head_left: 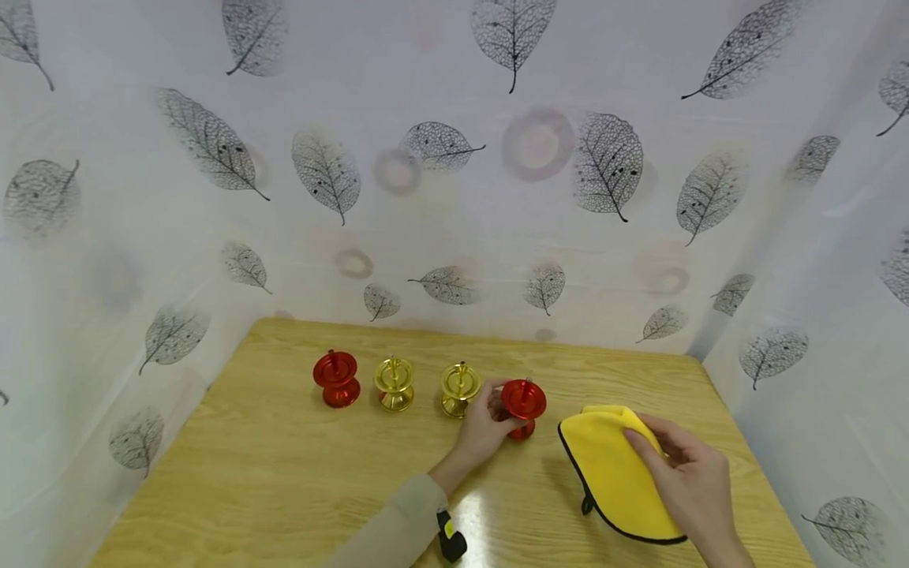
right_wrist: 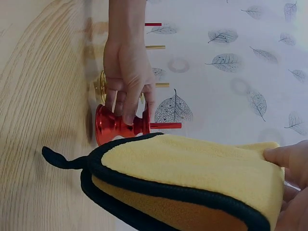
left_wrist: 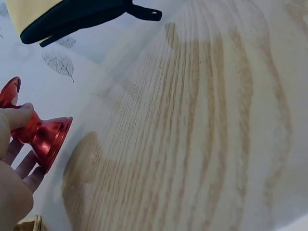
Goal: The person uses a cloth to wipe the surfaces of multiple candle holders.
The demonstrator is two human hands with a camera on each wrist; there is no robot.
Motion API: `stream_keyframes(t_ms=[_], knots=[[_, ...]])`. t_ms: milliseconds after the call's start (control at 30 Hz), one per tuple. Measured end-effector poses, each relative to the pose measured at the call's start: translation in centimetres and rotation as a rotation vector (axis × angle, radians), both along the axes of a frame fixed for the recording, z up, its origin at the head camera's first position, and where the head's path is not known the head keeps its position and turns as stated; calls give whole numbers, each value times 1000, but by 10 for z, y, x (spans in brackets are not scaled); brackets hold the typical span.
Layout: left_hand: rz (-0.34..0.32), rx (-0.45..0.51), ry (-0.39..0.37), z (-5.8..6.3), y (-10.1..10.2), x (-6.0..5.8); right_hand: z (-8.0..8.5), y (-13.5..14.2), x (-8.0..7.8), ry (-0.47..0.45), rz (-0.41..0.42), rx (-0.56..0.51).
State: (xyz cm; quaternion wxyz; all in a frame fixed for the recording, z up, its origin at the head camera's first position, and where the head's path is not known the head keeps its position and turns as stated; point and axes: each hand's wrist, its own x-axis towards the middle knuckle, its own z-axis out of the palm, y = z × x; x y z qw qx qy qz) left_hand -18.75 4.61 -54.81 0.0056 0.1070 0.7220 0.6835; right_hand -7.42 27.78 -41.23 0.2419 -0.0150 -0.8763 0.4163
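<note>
Left hand (head_left: 483,434) grips rightmost red stand (head_left: 523,400); right hand (head_left: 699,483) pinches yellow cloth (head_left: 614,465); leftward slip could topple adjacent gold stand (head_left: 460,383).

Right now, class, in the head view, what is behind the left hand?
The rightmost gold stand is partly behind the left hand: its dish and spike show, but part of its base is covered and cannot be seen.

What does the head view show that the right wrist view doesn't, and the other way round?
Only the head view: the left sleeve and the black device at that wrist.

Only the right wrist view: a second black edge on the yellow cloth.

Both: the left hand gripping a red candle holder and the right hand holding that cloth.
</note>
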Motion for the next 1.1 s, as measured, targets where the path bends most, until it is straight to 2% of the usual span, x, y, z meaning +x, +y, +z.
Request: stream_keyframes(t_ms=[267,467,700,833,1100], knots=[[41,-54,14,-8,6,-11,-1,2,-1,-16,-10,-2],[48,-84,-7,-8,11,-16,-1,2,-1,-7,-16,-4],[57,-122,5,-9,12,-19,-1,3,-1,-8,-14,-12],[69,-183,23,-7,12,-13,-2,3,-1,-13,-12,-19],[132,-248,6,8,13,13,-2,3,-1,-20,-19,-13]])
